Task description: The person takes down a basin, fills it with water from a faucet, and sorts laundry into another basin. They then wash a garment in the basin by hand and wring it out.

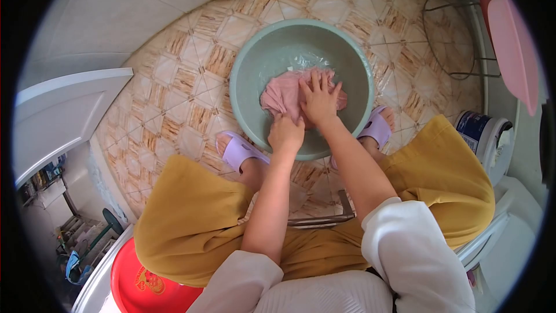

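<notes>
A round grey-green basin (245, 90) stands on the tiled floor between my feet, with a little water in it. In it lies a wet, crumpled pink cloth (284, 90). My left hand (285, 133) is closed on the cloth's near edge, its fingers curled into the fabric. Just to the right, my right hand (320, 101) lies on the cloth with its fingers spread, pressing on it. The two hands are close together inside the basin.
Purple slippers (240, 149) flank the basin. A red round lid or basin (153, 281) is at lower left, below a white door (69, 113). At right are a white bucket (492, 139), a pink basin (512, 52) and a metal rack (463, 74).
</notes>
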Tool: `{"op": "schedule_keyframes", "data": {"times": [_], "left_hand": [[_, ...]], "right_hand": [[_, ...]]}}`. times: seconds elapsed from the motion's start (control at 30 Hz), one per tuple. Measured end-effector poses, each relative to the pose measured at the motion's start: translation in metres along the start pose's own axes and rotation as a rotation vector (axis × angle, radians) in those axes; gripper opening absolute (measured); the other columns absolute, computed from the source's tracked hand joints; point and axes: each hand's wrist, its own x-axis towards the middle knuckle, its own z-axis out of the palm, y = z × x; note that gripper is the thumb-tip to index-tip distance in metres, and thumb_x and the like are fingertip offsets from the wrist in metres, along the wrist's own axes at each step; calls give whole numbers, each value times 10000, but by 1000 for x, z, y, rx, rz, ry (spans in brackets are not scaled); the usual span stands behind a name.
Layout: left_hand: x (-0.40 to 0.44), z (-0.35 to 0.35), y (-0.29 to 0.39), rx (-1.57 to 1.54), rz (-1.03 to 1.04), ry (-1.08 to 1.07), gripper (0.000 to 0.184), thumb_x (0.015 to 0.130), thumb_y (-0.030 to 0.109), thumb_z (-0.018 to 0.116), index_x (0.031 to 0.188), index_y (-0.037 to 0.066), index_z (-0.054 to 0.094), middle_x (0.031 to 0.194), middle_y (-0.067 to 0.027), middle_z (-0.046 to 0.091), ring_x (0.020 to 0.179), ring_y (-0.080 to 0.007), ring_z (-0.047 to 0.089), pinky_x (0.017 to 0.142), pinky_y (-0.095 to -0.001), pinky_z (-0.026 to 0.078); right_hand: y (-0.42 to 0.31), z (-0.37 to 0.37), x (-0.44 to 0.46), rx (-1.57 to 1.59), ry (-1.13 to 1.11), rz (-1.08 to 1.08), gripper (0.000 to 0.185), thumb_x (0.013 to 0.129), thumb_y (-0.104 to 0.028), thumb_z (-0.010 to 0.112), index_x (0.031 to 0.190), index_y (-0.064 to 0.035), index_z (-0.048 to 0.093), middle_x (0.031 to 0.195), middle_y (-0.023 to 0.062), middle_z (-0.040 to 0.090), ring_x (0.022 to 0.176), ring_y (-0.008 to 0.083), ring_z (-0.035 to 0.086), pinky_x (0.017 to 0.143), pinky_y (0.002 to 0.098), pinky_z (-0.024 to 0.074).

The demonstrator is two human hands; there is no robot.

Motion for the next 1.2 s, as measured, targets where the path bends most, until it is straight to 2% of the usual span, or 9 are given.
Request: {"op": "schedule_keyframes", "data": {"times": [0.27,0.3,0.37,0.57,0.67,0.87,1.0,1.13,1.2], "left_hand": [[21,-1,-12,-503,101,388,437,781,227,578,1161,27,496,1195,-191,469,1142,-356,422,959,-409,356],[26,-3,-15,-504,105,393,437,781,227,578,1161,27,496,1195,-191,469,1142,-356,422,959,-409,356],[36,-9,-21,-627,195,468,523,804,244,577,1249,10,435,1260,-218,434,1190,-360,397,1004,-398,314],[45,-46,-32,-726,251,152,556,921,431,418,1239,-25,425,1238,-251,439,1170,-328,430,986,-369,323],[38,-52,-28,-653,212,-87,661,917,558,339,827,-24,639,789,-135,631,756,-247,577,735,-347,442],[31,-50,-45,-1047,449,-196,248,840,229,636,706,29,578,775,-24,599,704,-94,500,660,-261,415],[8,-70,-14,-808,348,-182,144,756,43,678,695,59,549,820,-40,596,757,-69,500,701,-227,399],[12,-36,-4,-1574,404,-174,73,818,73,582,867,58,528,1023,-73,575,922,-105,522,805,-237,408],[6,-32,9,-1942,309,-343,237,900,117,465,1121,41,504,1267,-109,494,1137,-209,488,962,-350,399]], "right_hand": [[10,3,52,839,190,604,335,780,-206,632,1061,-33,578,1049,140,593,988,260,562,835,360,446],[8,-1,50,842,195,601,335,780,-206,632,1061,-33,578,1049,140,593,988,260,562,835,360,446],[-2,-16,32,1787,-393,421,220,808,-213,624,920,-25,603,846,60,601,798,158,571,705,266,451],[-11,-92,-12,1802,-744,44,151,849,-252,556,863,-103,580,814,-27,567,700,58,512,576,216,406],[-13,-117,-13,1832,-675,-136,202,863,-316,517,893,-126,578,809,-54,537,733,59,486,636,195,380],[29,-120,6,1829,-251,17,162,882,-286,509,890,-127,540,795,-63,522,722,41,470,581,195,367],[27,-91,5,1859,-63,127,136,897,-254,502,901,-123,538,759,-52,513,681,45,463,558,189,361],[-26,-89,-15,1696,251,322,125,879,-203,537,909,-81,541,741,-17,535,640,69,481,583,209,388],[-61,-82,-26,1300,632,80,137,840,-180,572,823,-44,563,704,101,597,633,236,578,587,312,456]]}}
